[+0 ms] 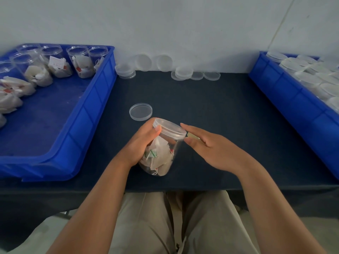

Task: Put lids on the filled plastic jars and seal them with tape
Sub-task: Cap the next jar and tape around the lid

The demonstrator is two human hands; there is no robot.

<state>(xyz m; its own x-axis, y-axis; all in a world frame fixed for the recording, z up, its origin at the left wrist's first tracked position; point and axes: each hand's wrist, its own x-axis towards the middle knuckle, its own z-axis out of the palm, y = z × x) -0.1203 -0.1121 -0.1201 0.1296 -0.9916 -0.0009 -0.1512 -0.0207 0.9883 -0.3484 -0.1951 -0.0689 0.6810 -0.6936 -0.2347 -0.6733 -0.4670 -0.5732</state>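
A clear plastic jar (161,154) filled with tea bags stands tilted on the dark table near its front edge. A clear lid (169,128) sits on its mouth. My left hand (142,142) grips the jar's left side, thumb against the lid's rim. My right hand (207,145) has straight fingers, its fingertips touching the right edge of the lid and the jar's shoulder. A small pale strip, perhaps tape (192,135), shows between the right fingers and the lid. Another loose lid (140,111) lies flat just behind the jar.
A blue bin (88,114) at left holds several open filled jars (80,61). A second blue bin (286,96) at right holds several lidded jars (310,77). More loose lids (183,72) lie and lean along the back wall. The table's front edge runs above my lap.
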